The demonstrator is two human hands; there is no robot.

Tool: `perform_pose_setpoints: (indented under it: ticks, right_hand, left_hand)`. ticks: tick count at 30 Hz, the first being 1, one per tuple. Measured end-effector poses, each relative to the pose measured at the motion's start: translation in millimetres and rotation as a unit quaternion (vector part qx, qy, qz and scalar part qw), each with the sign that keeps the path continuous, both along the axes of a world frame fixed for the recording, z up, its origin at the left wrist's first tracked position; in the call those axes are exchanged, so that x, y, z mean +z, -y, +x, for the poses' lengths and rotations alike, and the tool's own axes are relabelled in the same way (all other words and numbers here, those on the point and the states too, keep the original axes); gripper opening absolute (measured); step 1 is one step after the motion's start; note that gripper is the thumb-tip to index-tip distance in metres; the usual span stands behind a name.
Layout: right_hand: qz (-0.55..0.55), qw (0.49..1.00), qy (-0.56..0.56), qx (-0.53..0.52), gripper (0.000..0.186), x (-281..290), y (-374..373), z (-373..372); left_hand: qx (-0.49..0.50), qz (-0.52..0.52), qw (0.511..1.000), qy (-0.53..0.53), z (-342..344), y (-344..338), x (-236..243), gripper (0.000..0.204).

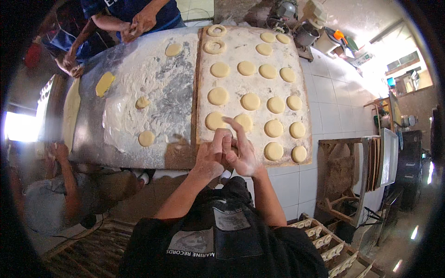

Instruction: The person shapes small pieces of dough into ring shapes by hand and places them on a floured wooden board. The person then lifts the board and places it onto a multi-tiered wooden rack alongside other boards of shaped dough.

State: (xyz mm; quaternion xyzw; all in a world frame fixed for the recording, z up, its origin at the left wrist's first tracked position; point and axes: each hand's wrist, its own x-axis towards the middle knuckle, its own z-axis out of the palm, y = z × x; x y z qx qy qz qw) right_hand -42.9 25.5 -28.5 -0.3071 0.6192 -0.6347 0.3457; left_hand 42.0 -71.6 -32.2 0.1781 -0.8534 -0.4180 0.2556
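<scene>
My left hand (211, 155) and my right hand (246, 155) come together over the near edge of a floured wooden board (236, 88). The left fingers are curled, and the right hand closes against them with its index finger reaching forward. Whatever lies between them is hidden by the fingers. Just beyond my fingertips are a round flat dough disc (214, 121) and a second dough disc (243, 123). Several more discs stand in loose rows across the board. At its far left corner are two dough rings, a far one (216, 31) and a nearer one (214, 47).
Left of the board, a floured metal table (181, 106) carries a few dough pieces, a yellow lump (105, 84) and a long dough strip (72, 111). Other people work along its far and left sides. A wooden stand (324, 173) and a rack of shaped dough (324, 241) are at right.
</scene>
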Motion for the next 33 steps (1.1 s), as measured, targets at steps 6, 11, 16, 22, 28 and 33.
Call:
perform_pose_setpoints:
  ticks: [6,11,16,22,28,33]
  right_hand:
    - [-0.097,0.959,0.265,0.009,0.054,-7.8,-13.9,-16.8]
    - [0.105,0.991,0.019,-0.084,0.060,-44.7,9.3,-14.3]
    - [0.267,0.932,-0.239,-0.056,0.063,-36.3,-4.0,-2.0]
    - [0.292,0.889,-0.352,-0.036,0.061,-43.2,7.2,9.1]
    - [0.350,0.863,-0.324,-0.169,0.043,-41.5,3.8,-41.1]
    - [0.407,0.852,-0.329,-0.020,0.035,-47.3,35.1,-67.6]
  left_hand:
    - [0.091,0.161,0.982,0.049,12.2,14.9,-12.5,0.032]
    - [0.176,0.159,0.939,0.248,8.4,27.9,0.3,0.048]
    - [0.130,0.025,0.935,0.328,24.8,43.3,-19.1,0.057]
    - [0.055,0.005,0.942,0.332,38.1,38.9,-32.9,0.077]
    - [0.058,-0.037,0.950,0.304,-12.8,72.8,-15.9,0.057]
    - [-0.100,-0.111,0.985,0.089,-32.1,71.9,-71.6,0.034]
